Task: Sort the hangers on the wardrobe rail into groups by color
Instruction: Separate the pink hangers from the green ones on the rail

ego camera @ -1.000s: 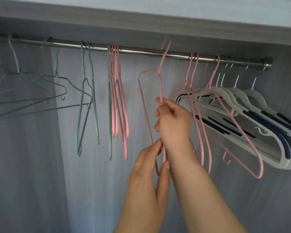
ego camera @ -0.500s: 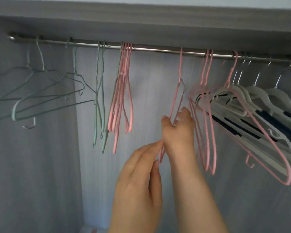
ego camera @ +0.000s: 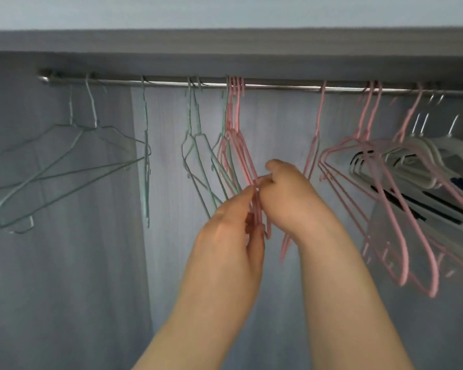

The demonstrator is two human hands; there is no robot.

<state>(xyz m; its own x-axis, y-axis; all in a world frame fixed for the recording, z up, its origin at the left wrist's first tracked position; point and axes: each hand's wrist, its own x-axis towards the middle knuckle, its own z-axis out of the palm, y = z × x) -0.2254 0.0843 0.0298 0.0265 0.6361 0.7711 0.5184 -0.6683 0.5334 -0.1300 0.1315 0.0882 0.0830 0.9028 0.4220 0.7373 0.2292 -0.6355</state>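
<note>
Grey wardrobe panels back a steel rail strung with hangers. A second ago the right hand held a lone pink hanger off the rail; that one now hangs by itself, and both hands have shifted left to the pink bunch. Right hand and left hand pinch its lower bars. Green hangers sit just left, one mixed in. More pinks overlap the white ones, so sorting is unfinished.

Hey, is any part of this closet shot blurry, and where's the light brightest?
Head view: the single pink hanger and the fingertips are smeared by motion; the green hangers on the left stay sharper; the back panel is brightest mid-left; the rail shows a glint.
</note>
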